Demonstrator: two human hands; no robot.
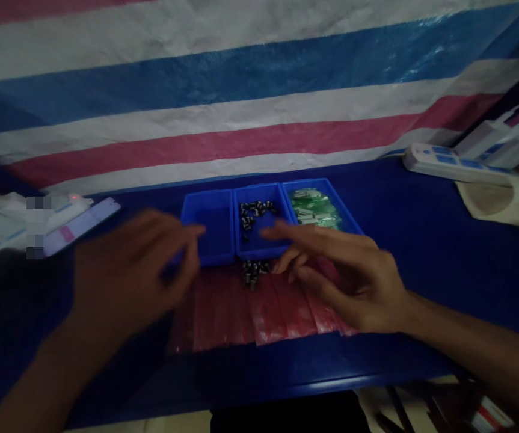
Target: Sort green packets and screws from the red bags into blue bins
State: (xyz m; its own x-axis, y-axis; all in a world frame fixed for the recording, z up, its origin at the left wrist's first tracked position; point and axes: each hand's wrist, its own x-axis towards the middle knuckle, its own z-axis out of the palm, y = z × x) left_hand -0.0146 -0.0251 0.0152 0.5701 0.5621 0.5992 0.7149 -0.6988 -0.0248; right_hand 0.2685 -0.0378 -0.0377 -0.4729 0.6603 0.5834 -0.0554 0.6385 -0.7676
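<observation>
Left grip (135, 264) dark and blurred

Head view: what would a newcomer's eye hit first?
The white, blue and red striped sheet filling the background. Then the row of three blue trays mid-picture, green-and-pale items in the right one. Nearer, small dark pieces piled on red plastic, between the left hand and right hand.
</observation>
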